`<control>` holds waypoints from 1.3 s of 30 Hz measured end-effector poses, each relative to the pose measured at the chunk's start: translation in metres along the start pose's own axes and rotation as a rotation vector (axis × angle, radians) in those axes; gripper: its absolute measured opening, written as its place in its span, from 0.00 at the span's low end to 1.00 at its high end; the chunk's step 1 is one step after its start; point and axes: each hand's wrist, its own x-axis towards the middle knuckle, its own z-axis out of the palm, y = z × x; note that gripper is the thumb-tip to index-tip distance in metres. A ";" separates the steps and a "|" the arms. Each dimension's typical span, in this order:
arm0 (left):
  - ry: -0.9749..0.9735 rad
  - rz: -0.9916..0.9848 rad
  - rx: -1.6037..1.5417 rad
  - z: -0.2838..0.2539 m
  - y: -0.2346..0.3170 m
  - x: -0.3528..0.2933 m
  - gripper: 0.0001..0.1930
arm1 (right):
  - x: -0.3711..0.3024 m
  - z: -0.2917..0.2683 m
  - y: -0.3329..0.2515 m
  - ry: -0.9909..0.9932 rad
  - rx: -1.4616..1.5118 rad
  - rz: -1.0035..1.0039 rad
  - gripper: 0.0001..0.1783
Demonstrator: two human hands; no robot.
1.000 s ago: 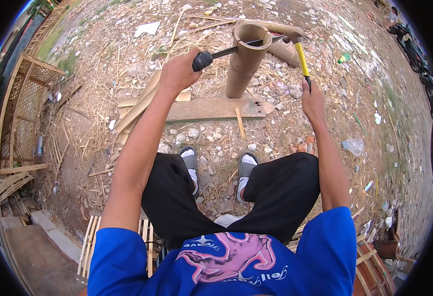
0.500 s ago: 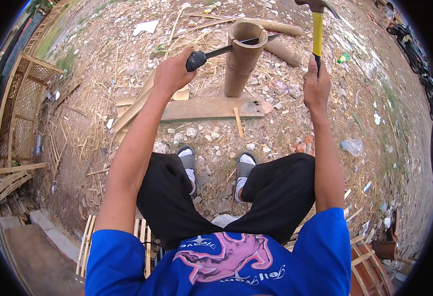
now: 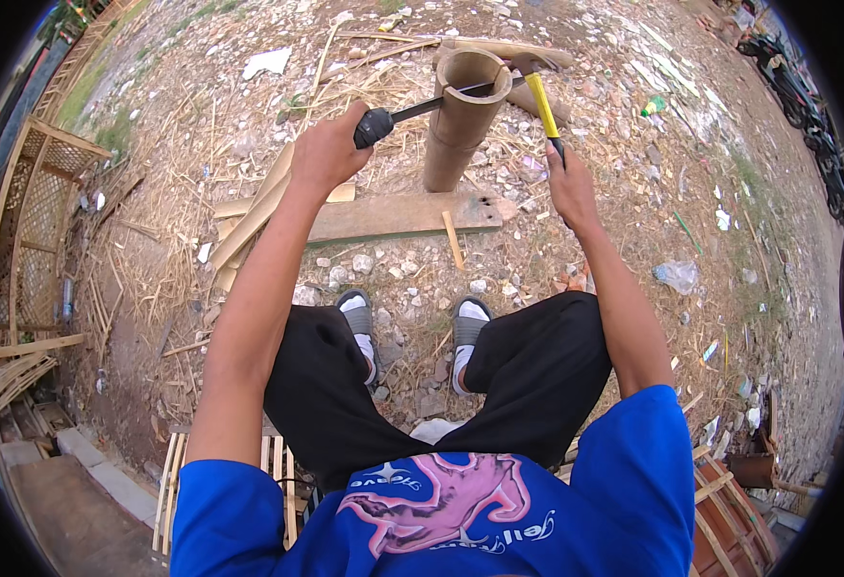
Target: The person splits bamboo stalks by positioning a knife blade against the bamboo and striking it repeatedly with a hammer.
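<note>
A thick bamboo section (image 3: 459, 144) stands upright on the ground in front of me, its hollow end facing up. My left hand (image 3: 329, 154) is closed round the black handle of a large knife (image 3: 418, 110), whose blade lies across the bamboo's top and into its wall. My right hand (image 3: 572, 189) grips a hammer (image 3: 541, 104) by its yellow and black handle. The hammer's head is at the far right of the bamboo's rim, by the blade's tip end; whether it touches the blade I cannot tell.
A flat wooden plank (image 3: 398, 217) lies between my feet and the bamboo, with split bamboo strips (image 3: 254, 213) at its left. More bamboo pieces lie behind. A lattice bamboo frame (image 3: 33, 231) stands far left; parked motorcycles (image 3: 795, 120) are far right. Rubble and straw cover the ground.
My right hand has swung the hammer down and to the left, from raised at the right to beside the bamboo's top. The left hand still holds the knife in place.
</note>
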 end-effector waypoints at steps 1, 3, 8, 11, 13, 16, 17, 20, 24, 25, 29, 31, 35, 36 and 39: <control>0.006 0.005 -0.006 0.000 0.000 -0.001 0.22 | 0.000 -0.001 -0.003 0.001 -0.003 -0.001 0.23; 0.012 0.011 -0.017 0.000 0.002 -0.001 0.22 | 0.002 -0.005 -0.007 0.055 0.054 -0.054 0.25; 0.042 -0.040 -0.027 0.005 -0.008 0.003 0.22 | 0.001 -0.016 -0.007 -0.142 0.403 0.153 0.21; 0.057 -0.054 -0.024 0.014 -0.032 0.010 0.23 | -0.004 -0.004 -0.006 -0.256 0.648 0.304 0.16; 0.024 -0.086 -0.023 0.019 -0.037 0.019 0.23 | -0.004 0.001 0.020 -0.244 0.530 0.424 0.17; 0.002 -0.096 -0.021 0.034 -0.051 0.032 0.24 | 0.012 0.018 0.066 -0.424 0.037 0.399 0.18; 0.016 -0.071 -0.021 0.039 -0.058 0.036 0.24 | 0.025 0.033 0.080 -0.439 0.034 0.402 0.18; 0.045 -0.019 -0.044 0.059 -0.071 0.047 0.21 | 0.079 0.087 0.075 -0.760 -0.649 0.048 0.21; 0.040 0.020 -0.065 0.083 -0.075 0.067 0.20 | 0.124 0.197 0.095 -0.902 -1.023 -0.051 0.18; 0.034 0.020 -0.071 0.088 -0.077 0.073 0.20 | 0.132 0.225 0.115 -0.891 -1.089 -0.103 0.17; 0.066 0.015 -0.047 0.101 -0.094 0.087 0.19 | 0.182 0.275 0.088 -0.916 -1.263 -0.235 0.14; 0.067 0.009 -0.059 0.106 -0.101 0.092 0.18 | 0.184 0.291 0.087 -0.955 -1.312 -0.225 0.13; 0.012 -0.013 -0.038 0.104 -0.108 0.097 0.23 | 0.177 0.313 0.077 -0.947 -1.361 -0.281 0.13; 0.015 -0.004 -0.037 0.103 -0.108 0.099 0.22 | 0.179 0.315 0.076 -0.933 -1.367 -0.319 0.13; 0.010 -0.001 -0.045 0.091 -0.104 0.103 0.22 | 0.165 0.323 0.070 -0.831 -1.354 -0.432 0.13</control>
